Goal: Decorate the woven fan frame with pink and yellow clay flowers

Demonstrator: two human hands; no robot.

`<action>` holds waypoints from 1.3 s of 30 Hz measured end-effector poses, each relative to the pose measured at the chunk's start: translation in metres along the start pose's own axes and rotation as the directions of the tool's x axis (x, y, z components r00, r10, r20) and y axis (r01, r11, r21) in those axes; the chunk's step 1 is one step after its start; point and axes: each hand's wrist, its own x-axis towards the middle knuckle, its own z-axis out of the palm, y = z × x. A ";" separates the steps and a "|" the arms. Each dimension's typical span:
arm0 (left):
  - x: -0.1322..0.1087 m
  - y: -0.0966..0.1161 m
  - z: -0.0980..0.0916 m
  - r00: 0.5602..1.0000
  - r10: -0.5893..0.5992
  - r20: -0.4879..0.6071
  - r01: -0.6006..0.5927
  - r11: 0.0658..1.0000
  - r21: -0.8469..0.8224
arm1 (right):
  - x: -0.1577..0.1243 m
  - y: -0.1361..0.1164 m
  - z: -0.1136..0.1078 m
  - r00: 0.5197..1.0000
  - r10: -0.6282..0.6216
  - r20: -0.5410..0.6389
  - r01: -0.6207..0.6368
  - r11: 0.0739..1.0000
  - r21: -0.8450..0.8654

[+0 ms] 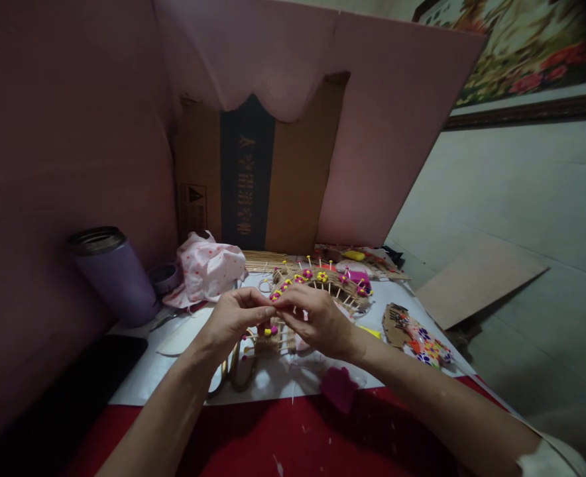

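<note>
My left hand [236, 318] and my right hand [317, 318] meet fingertip to fingertip, both pinched on something too small to make out. Just behind and below them lies a curved craft piece [333, 281] of twine woven around thin sticks. Small magenta and yellow clay flowers dot its twine, and beads cap several sticks. Part of the piece is hidden by my hands. Under my left hand rest scissors [243, 371] with looped handles. A magenta lump of what looks like clay [339, 389] is near my right forearm.
To the left stand a purple tumbler [114, 275] and its likely lid [165, 277], beside a crumpled dotted cloth [208, 265]. Thin sticks [268, 260] lie at the back. Patterned pieces in plastic [427, 344] sit at right. Pink-covered cardboard panels [382, 146] enclose the back and left.
</note>
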 end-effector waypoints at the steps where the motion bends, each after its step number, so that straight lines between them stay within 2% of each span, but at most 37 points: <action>1: 0.000 0.000 0.001 1.000 0.009 -0.001 -0.009 1.000 -0.017 | 0.000 0.000 0.000 1.000 -0.002 0.004 0.002 1.000 0.015; 5: 0.000 0.000 0.006 1.000 -0.006 -0.013 0.005 0.995 -0.099 | -0.002 -0.002 0.004 0.998 0.065 -0.016 -0.063 0.991 0.118; 9: 0.000 0.003 0.008 0.994 -0.045 -0.097 0.023 0.977 -0.213 | -0.002 0.002 0.013 0.961 0.249 -0.120 -0.217 0.949 0.229; 11: 0.000 0.005 0.005 0.985 -0.063 -0.160 0.013 0.955 -0.295 | 0.000 0.007 0.016 0.918 0.378 -0.117 -0.313 0.874 0.372; 14: -0.001 0.009 0.000 0.979 -0.046 -0.198 -0.034 0.923 -0.383 | 0.001 0.012 0.016 0.878 0.479 0.009 -0.399 0.719 0.569; 16: -0.001 0.009 -0.001 0.983 -0.055 -0.174 -0.019 0.918 -0.397 | 0.000 0.011 0.015 0.880 0.472 0.048 -0.403 0.691 0.599; 22: -0.001 0.002 0.007 0.990 -0.144 0.002 0.137 0.935 -0.328 | -0.008 0.002 0.011 0.919 0.387 -0.079 -0.318 0.842 0.436; 27: -0.001 -0.002 0.010 0.989 -0.146 0.009 0.144 0.956 -0.254 | -0.009 -0.001 0.011 0.923 0.362 -0.129 -0.296 0.884 0.361; 32: 0.002 -0.007 0.010 0.995 -0.088 0.035 0.093 0.980 -0.174 | -0.008 -0.005 0.012 0.935 0.295 -0.198 -0.246 0.940 0.238; 35: 0.003 -0.010 0.009 0.998 -0.068 0.016 0.069 0.985 -0.161 | -0.010 -0.005 0.016 0.947 0.280 -0.159 -0.220 0.924 0.314; 39: 0.002 -0.008 0.008 0.998 -0.069 0.003 0.069 0.983 -0.171 | -0.012 0.001 0.019 0.909 0.405 -0.098 -0.317 0.825 0.469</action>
